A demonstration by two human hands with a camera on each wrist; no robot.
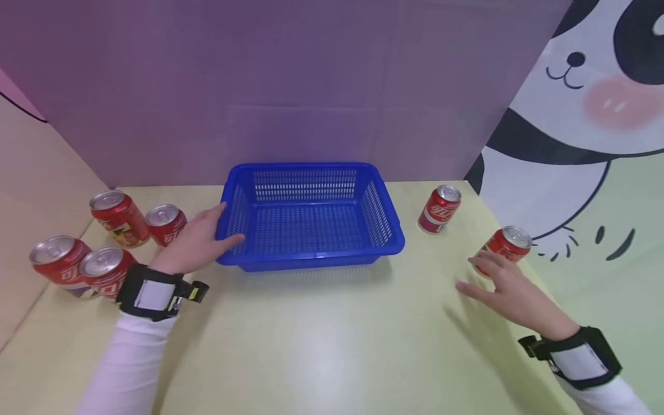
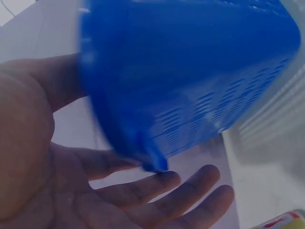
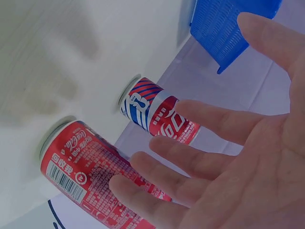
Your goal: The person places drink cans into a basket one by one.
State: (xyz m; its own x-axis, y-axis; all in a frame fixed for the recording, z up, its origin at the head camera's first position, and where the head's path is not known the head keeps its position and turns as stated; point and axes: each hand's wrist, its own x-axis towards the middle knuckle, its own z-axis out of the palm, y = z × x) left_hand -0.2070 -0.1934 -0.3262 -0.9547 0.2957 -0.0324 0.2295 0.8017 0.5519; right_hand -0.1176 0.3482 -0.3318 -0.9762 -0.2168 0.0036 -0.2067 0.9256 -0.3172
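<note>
My left hand (image 1: 194,242) is at the left end of a blue plastic basket (image 1: 311,259), its thumb over the rim. In the left wrist view the basket's rim (image 2: 102,114) lies between the thumb and the spread, fairly straight fingers. Near the table's right edge, my right hand (image 1: 510,291) reaches toward a red soda can (image 1: 505,245), which it partly covers. From the right wrist, its fingers are extended beside this can (image 3: 90,171); contact is unclear. Another red soda can (image 1: 439,208) stands upright between basket and hand.
Several red soda cans (image 1: 120,219) stand on the table left of the basket, some beside and partly behind my left hand and wrist. A purple panel (image 1: 311,86) rises behind the table (image 1: 321,346). A panda-printed wall (image 1: 586,202) is at the right.
</note>
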